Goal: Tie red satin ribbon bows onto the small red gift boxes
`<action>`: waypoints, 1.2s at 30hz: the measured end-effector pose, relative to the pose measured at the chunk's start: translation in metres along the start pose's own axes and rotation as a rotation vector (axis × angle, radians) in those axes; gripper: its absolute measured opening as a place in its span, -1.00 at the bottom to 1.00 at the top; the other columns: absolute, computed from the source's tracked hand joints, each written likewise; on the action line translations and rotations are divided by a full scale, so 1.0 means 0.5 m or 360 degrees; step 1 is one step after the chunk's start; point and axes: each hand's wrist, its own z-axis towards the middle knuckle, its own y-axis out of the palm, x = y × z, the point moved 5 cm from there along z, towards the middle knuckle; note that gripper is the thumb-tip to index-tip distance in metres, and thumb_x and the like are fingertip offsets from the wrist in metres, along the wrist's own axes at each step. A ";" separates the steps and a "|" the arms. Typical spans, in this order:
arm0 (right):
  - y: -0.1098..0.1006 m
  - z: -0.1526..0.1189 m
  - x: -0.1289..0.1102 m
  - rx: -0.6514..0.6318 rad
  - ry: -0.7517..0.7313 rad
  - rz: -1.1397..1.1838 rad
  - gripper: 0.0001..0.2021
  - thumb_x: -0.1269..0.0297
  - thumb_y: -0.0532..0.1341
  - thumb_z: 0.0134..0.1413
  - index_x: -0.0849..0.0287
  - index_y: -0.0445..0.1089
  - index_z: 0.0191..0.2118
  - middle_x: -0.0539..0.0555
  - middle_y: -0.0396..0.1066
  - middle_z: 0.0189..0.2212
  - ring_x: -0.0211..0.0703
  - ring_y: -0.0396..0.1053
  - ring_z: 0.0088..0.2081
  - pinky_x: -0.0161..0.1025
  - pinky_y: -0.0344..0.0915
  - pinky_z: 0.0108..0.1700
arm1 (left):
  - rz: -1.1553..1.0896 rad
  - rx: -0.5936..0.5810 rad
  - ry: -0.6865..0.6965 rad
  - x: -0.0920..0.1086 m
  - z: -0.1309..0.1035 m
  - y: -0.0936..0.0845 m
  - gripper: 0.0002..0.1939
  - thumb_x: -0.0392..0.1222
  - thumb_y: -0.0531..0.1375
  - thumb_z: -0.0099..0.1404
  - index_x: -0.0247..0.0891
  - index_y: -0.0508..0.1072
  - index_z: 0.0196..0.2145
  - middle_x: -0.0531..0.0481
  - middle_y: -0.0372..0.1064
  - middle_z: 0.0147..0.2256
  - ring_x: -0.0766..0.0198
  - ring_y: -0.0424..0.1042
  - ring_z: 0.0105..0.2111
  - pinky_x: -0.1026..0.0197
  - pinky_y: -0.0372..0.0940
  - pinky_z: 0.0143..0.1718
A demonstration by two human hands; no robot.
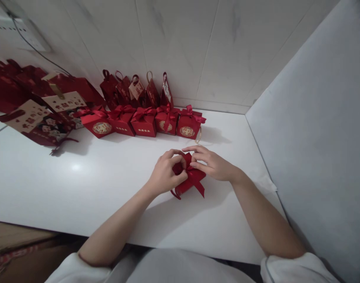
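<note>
A small red gift box [184, 188] sits on the white table in front of me, with a red ribbon [198, 184] tied over its top. One ribbon tail hangs down toward me at the right. My left hand [170, 171] pinches the ribbon near the knot between thumb and index finger. From the right, my right hand [209, 162] has its fingers bent around the ribbon on the other side of the knot, index finger stretched over the box. Fingers cover much of the bow and the far part of the box.
Behind the box stands a row of red boxes with bows [143, 125]. Several small bags with loop handles [137, 90] lean against the tiled wall. Larger red bags [41, 124] crowd the left. A pale panel [321, 118] bounds the table [109, 177] on the right.
</note>
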 end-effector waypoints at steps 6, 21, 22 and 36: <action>0.001 -0.002 -0.003 -0.0030 0.0049 0.0070 -0.75 0.27 0.04 0.32 0.12 0.28 -0.42 0.09 0.26 0.16 -0.04 0.33 0.09 -0.02 0.27 0.12 | -0.0033 -0.0045 -0.0019 -0.004 0.003 0.001 -0.94 -0.27 0.17 0.14 -0.20 0.41 -0.37 -0.07 0.30 -0.02 0.09 0.38 -0.06 0.04 0.31 -0.02; -0.022 -0.013 0.007 0.0082 0.0233 0.0335 -0.82 0.10 0.10 0.29 0.04 0.37 -0.20 0.09 0.31 0.13 -0.08 0.33 0.12 -0.06 0.33 0.10 | -0.0476 -0.0191 0.0019 -0.039 0.007 -0.030 -0.85 -0.16 0.11 0.30 -0.20 0.38 -0.18 -0.10 0.38 -0.02 0.13 0.39 -0.05 0.00 0.27 0.07; -0.026 -0.016 0.008 0.0113 0.0255 0.0333 -0.81 0.09 0.10 0.29 0.03 0.37 -0.15 0.09 0.31 0.14 -0.07 0.31 0.13 -0.05 0.33 0.10 | -0.0505 -0.0172 -0.0018 -0.047 0.009 -0.035 -0.83 -0.10 0.12 0.33 -0.21 0.37 -0.18 -0.11 0.40 -0.03 0.11 0.38 -0.02 -0.04 0.24 0.10; 0.034 -0.006 -0.069 0.0512 0.0033 -0.0283 -0.93 0.29 0.22 0.18 0.06 0.33 -0.33 0.15 0.33 0.07 0.06 0.27 0.15 0.11 0.22 0.18 | -0.0394 -0.0165 0.0241 -0.048 0.009 -0.063 -0.84 -0.07 0.21 0.31 -0.22 0.46 -0.27 -0.15 0.35 0.02 0.11 0.37 0.05 0.01 0.23 0.14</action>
